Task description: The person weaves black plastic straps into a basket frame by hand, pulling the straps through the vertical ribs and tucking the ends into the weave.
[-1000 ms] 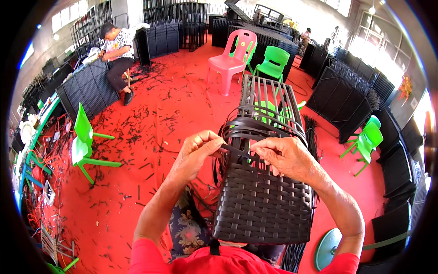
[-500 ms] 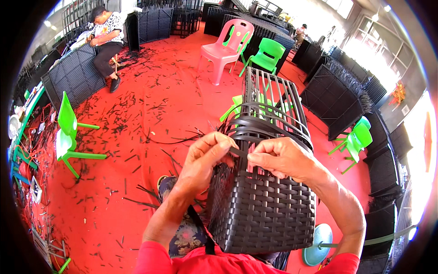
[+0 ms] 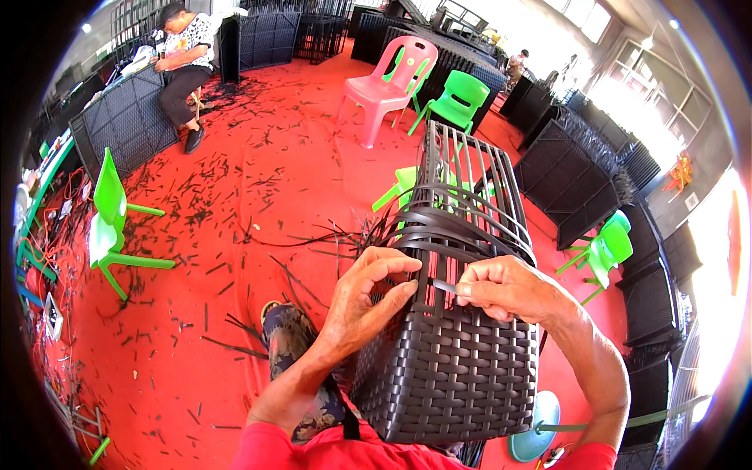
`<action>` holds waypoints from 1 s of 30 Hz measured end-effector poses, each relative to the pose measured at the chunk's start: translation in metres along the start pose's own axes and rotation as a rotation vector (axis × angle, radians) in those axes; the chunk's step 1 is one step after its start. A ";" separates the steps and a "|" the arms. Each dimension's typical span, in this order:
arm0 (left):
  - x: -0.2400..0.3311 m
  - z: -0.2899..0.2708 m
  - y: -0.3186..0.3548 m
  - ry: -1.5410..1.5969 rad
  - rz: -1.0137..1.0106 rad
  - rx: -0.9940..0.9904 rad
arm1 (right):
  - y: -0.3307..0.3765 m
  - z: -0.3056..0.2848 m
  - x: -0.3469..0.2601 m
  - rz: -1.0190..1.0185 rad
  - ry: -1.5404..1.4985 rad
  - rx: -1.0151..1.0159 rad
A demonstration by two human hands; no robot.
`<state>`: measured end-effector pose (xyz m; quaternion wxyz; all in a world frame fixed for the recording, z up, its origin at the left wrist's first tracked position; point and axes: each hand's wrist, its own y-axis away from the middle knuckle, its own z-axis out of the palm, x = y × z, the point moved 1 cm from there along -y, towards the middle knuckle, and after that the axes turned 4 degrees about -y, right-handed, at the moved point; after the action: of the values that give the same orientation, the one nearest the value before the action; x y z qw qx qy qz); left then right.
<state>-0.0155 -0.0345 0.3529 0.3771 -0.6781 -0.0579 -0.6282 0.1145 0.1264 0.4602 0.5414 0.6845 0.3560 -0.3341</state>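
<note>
A black woven frame [image 3: 462,376] stands before me, closely woven at the near end, with bare upright slats [image 3: 470,149] toward the far end. My right hand [image 3: 509,290] pinches a flat black weaving strip [image 3: 443,285] between thumb and fingers, just above the woven part. The strip's other end reaches the corner bar of the frame. At that corner, my left hand [image 3: 364,301] has thumb and forefinger apart, their tips next to the bar; its other fingers are partly hidden. Several loose black strips [image 3: 446,227] loop around the slats beyond my hands.
Strip offcuts [image 3: 196,204] litter the red floor [image 3: 172,352]. A green chair [image 3: 113,219] stands left, a pink chair [image 3: 384,90] ahead, another green chair [image 3: 607,251] right. A round blue-green base [image 3: 536,427] lies near my right arm. A seated person [image 3: 186,70] works at far left.
My left thumb and forefinger have come apart from their pinch and moved slightly down. My right hand has shifted a little down and right, with the strip still in it.
</note>
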 end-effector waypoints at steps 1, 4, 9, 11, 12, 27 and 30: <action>0.000 0.000 0.000 0.028 -0.025 -0.009 | -0.001 0.000 0.000 -0.003 0.016 -0.012; 0.001 -0.002 0.003 0.011 -0.033 -0.008 | -0.002 -0.001 -0.001 -0.016 0.038 -0.044; 0.002 -0.005 0.006 0.078 -0.082 -0.072 | 0.003 -0.004 0.001 -0.005 -0.039 -0.070; 0.002 -0.005 0.006 0.091 -0.081 -0.071 | 0.004 -0.004 0.002 -0.003 -0.022 -0.065; 0.002 -0.005 0.006 0.097 -0.086 -0.069 | 0.004 -0.004 0.002 0.005 -0.015 -0.066; 0.000 -0.002 0.008 0.046 -0.071 -0.024 | 0.005 -0.001 0.002 0.032 -0.048 -0.023; 0.001 -0.002 0.009 0.057 -0.071 -0.014 | 0.004 0.000 0.001 -0.003 -0.025 -0.047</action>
<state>-0.0120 -0.0425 0.3498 0.3514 -0.6600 -0.0668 -0.6607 0.1180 0.1262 0.4613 0.5612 0.6668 0.3582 -0.3349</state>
